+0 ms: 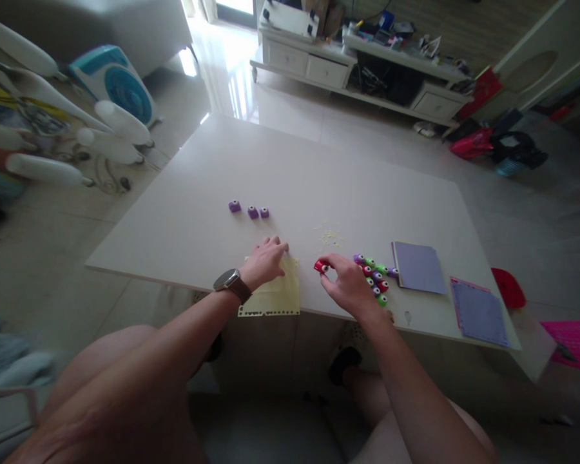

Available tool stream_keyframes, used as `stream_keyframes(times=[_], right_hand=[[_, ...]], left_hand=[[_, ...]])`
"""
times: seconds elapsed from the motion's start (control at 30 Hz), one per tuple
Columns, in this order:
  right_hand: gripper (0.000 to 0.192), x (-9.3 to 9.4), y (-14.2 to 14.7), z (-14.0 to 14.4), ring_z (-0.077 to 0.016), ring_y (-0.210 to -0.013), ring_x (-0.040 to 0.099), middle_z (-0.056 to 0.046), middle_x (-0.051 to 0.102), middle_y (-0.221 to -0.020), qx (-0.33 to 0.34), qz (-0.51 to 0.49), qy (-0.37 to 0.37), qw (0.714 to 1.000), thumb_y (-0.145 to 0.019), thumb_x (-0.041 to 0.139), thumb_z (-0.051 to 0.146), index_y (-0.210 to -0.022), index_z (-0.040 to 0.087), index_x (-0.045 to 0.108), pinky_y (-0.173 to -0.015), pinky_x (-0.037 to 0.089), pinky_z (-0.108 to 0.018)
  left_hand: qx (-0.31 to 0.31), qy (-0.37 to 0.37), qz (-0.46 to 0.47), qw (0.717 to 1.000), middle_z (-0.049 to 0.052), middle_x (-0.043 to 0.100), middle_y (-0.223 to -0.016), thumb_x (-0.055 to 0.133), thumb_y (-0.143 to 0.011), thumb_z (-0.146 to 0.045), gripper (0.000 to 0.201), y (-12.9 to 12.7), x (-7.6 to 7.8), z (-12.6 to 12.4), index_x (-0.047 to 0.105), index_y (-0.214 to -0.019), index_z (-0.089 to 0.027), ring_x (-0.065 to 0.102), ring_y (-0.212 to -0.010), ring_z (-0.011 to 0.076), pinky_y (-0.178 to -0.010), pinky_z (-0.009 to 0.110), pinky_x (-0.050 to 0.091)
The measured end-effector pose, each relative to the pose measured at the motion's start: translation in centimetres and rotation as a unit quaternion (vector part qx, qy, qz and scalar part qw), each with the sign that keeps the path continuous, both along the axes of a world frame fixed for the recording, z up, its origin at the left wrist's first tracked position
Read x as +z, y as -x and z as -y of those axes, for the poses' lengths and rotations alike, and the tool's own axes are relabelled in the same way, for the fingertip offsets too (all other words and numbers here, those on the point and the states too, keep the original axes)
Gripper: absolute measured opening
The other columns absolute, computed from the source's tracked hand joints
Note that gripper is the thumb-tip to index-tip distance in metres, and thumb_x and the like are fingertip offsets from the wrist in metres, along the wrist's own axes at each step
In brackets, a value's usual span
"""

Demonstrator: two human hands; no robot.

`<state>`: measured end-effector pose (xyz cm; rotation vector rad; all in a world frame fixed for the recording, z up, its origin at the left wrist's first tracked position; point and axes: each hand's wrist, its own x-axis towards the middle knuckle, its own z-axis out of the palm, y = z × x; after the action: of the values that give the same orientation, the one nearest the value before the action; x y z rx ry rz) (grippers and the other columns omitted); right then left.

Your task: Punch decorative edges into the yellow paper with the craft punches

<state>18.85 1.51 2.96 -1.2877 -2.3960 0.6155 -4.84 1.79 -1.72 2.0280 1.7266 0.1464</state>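
My right hand (345, 280) pinches a small red craft punch (320, 266) between thumb and fingers, just above the table beside the yellow paper. The sheet of yellow paper (275, 296) lies at the table's near edge, with a row of punched holes along its near side. Over its far part rests my left hand (268, 259), fingers spread and slightly bent, a watch on the wrist. To the right of my right hand stands a cluster of purple, green and red punches (376, 277). Three purple punches (252, 212) stand apart, beyond my left hand.
Small yellow paper bits (331, 235) lie scattered on the white table (290, 161). A stack of purple sheets (420, 267) and another purple sheet with punched edges (481, 312) lie at the right. A blue and white fan (120, 87) stands on the floor.
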Motion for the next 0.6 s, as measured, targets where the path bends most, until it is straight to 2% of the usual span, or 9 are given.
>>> stream_keyframes(times=[0.27,0.4,0.5,0.6], right_hand=[[0.026,0.1,-0.3,0.2,-0.0220,-0.097,0.067,-0.006,0.072,-0.103,0.009,0.016,0.020,1.000,-0.083,0.059,0.008,-0.103,0.022,0.064,-0.090,0.050,-0.034],[0.025,0.0,-0.3,0.1,-0.0222,-0.096,0.067,-0.006,0.072,-0.102,0.017,0.030,0.024,0.999,-0.083,0.058,0.008,-0.103,0.022,0.064,-0.089,0.050,-0.035],[0.025,0.0,-0.4,0.1,-0.0219,-0.095,0.067,-0.006,0.072,-0.101,0.020,0.037,0.032,0.999,-0.082,0.058,0.008,-0.102,0.022,0.064,-0.088,0.050,-0.034],[0.024,-0.1,-0.5,0.1,-0.0214,-0.093,0.067,-0.005,0.072,-0.096,0.025,0.047,0.046,0.998,-0.081,0.058,0.006,-0.099,0.021,0.064,-0.086,0.049,-0.033]], left_hand=[[0.013,0.069,0.014,0.997,0.008,0.068,-0.106,0.077,-0.070,-0.022,0.044,-0.1,-0.3,-0.2,0.061,-0.111,-0.021,0.060,-0.105,0.0287,-0.090,0.042,0.041],[0.015,0.077,0.012,0.997,0.008,0.070,-0.103,0.076,-0.068,-0.023,0.040,-0.1,-0.6,-0.4,0.064,-0.106,-0.021,0.061,-0.101,0.0276,-0.089,0.041,0.042],[0.002,0.070,0.018,0.997,0.009,0.069,-0.105,0.074,-0.067,-0.022,0.029,0.0,-1.0,-0.8,0.069,-0.095,-0.020,0.061,-0.097,0.0256,-0.081,0.036,0.044],[-0.020,0.084,0.051,0.995,0.008,0.070,-0.095,0.072,-0.067,-0.023,0.018,0.1,-1.0,-1.2,0.071,-0.085,-0.018,0.061,-0.085,0.0213,-0.070,0.030,0.042]])
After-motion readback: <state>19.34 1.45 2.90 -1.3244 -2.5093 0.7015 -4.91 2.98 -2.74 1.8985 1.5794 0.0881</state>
